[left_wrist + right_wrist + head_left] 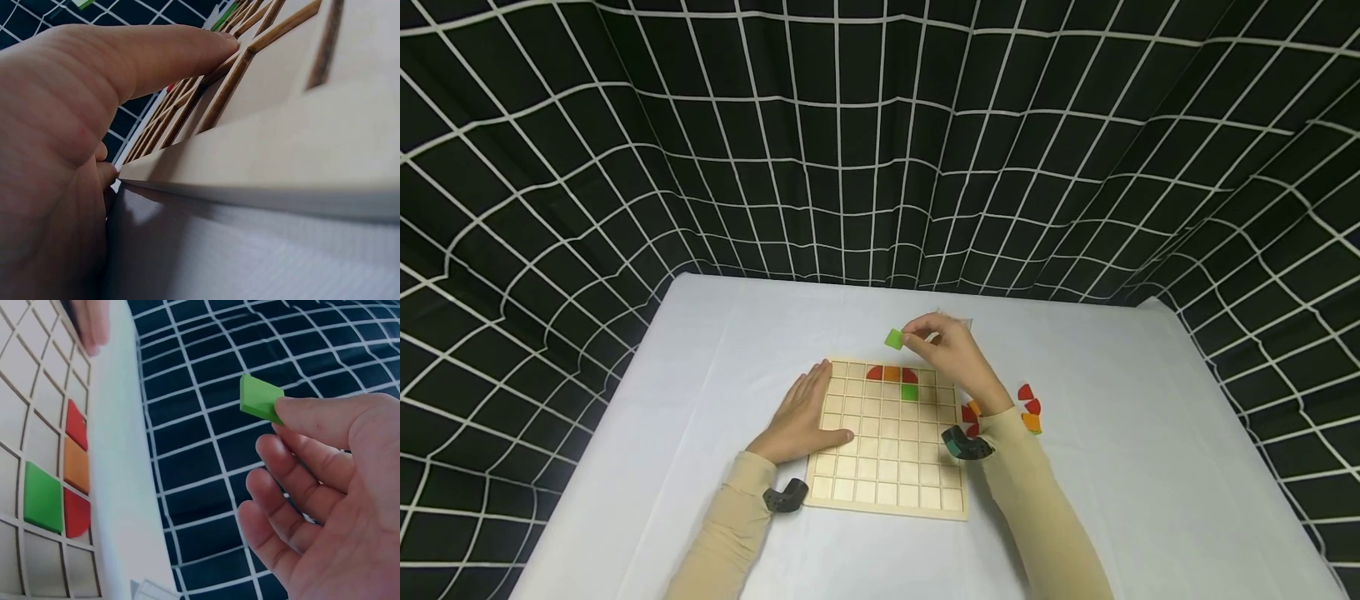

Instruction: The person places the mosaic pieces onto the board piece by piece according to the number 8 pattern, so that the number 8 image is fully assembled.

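A wooden grid board [876, 450] lies on the white table. Along its left side rests my left hand [805, 417], fingers straight against the edge and thumb [181, 53] lying on top of the grid. My right hand [951, 350] pinches a green square tile [259, 399] between thumb and forefinger, held up beyond the board's far edge. In the board's far row sit an orange square tile [892, 374] and two red rounded tiles, one on each side of it. Another green square tile [44, 497] fills a cell in the second row.
Right of the board lie loose red pieces [1033, 406] and an orange square [1032, 422]. More red and orange pieces [968, 413] are partly hidden by the right wrist. A clear plastic bag [964, 322] lies behind the right hand. Black grid-patterned curtains surround the table.
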A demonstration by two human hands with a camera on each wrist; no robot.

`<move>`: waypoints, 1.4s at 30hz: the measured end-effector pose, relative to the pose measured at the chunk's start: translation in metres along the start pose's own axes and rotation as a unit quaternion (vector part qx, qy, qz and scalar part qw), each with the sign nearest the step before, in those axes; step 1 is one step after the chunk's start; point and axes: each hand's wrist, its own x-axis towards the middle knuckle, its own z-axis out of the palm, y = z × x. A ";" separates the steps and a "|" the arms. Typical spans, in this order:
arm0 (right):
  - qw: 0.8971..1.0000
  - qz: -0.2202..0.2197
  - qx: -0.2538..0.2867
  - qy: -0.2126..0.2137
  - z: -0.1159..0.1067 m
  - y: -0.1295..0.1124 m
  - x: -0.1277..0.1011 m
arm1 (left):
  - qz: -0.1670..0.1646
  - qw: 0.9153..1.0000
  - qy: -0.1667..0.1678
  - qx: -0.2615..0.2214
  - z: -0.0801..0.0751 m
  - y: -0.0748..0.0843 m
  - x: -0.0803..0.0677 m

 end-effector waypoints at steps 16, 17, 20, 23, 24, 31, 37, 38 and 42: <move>0.999 0.034 -0.026 -0.031 0.026 0.012 0.000 | 0.001 1.000 -0.008 0.000 0.001 -0.005 0.000; 0.999 0.032 -0.026 -0.032 0.028 0.014 -0.001 | 0.001 1.000 -0.008 0.001 0.001 -0.004 0.000; 0.999 0.028 -0.024 -0.035 0.032 0.017 -0.001 | -0.001 1.000 -0.009 -0.001 0.000 -0.003 0.000; 0.999 0.017 -0.029 -0.040 0.036 0.020 -0.001 | -0.001 1.000 -0.007 -0.002 -0.001 -0.002 -0.001; 0.999 0.011 -0.031 -0.043 0.038 0.020 -0.001 | -0.001 1.000 -0.007 -0.003 -0.002 -0.002 -0.001; 0.997 -0.010 -0.047 -0.059 0.045 0.028 -0.003 | -0.005 1.000 -0.011 -0.001 -0.001 -0.002 -0.001; 0.997 -0.008 -0.051 -0.061 0.051 0.032 -0.006 | -0.001 1.000 -0.011 -0.002 -0.001 -0.002 -0.001; 0.997 -0.010 -0.053 -0.062 0.052 0.033 -0.007 | -0.002 1.000 -0.011 -0.002 -0.001 -0.002 -0.001; 0.996 -0.016 -0.064 -0.061 0.056 0.036 -0.008 | -0.002 1.000 -0.011 0.001 -0.001 -0.002 -0.001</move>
